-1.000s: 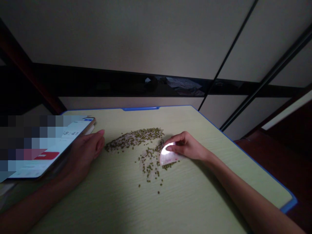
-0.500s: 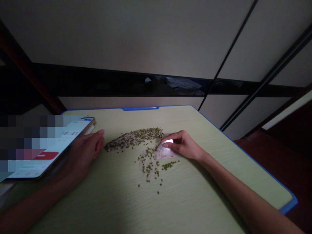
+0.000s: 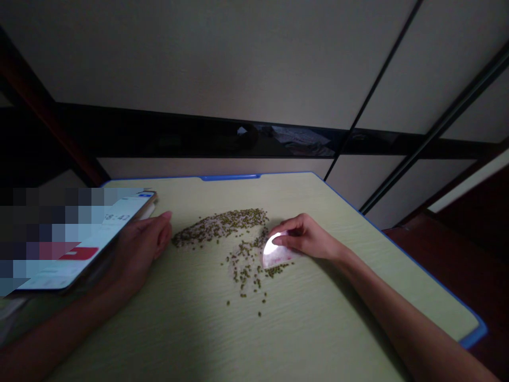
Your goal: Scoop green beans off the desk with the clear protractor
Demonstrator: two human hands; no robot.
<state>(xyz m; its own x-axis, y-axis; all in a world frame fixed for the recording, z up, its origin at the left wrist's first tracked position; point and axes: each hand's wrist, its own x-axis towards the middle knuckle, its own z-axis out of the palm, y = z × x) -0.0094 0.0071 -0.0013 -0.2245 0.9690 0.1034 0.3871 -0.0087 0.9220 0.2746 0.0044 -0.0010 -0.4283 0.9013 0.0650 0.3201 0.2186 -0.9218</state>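
My right hand (image 3: 308,236) pinches a thin, pale, shiny sheet with a rounded edge and pinkish marks (image 3: 274,255), standing tilted on the tabletop. Small green beans, like mung beans (image 3: 242,260), lie scattered just left of the sheet. A little cluster of beans (image 3: 275,271) sits at its lower edge. Farther back stretches a long heap of green beans (image 3: 222,224) mixed with finer pale bits. My left hand (image 3: 149,239) rests on the table at the left, fingers curled in, with nothing visible in them. It is beside the phone, left of the heap.
A large phone or tablet (image 3: 99,233) showing a running timer leans at the left, partly blurred out. The pale table (image 3: 191,329) has a blue rim (image 3: 230,177). Behind it stands a light cabinet (image 3: 222,69) with a dark glossy band.
My right hand has moved the sheet slightly right and toward me, and its lower edge now reaches the little bean cluster. The left hand has stayed in place.
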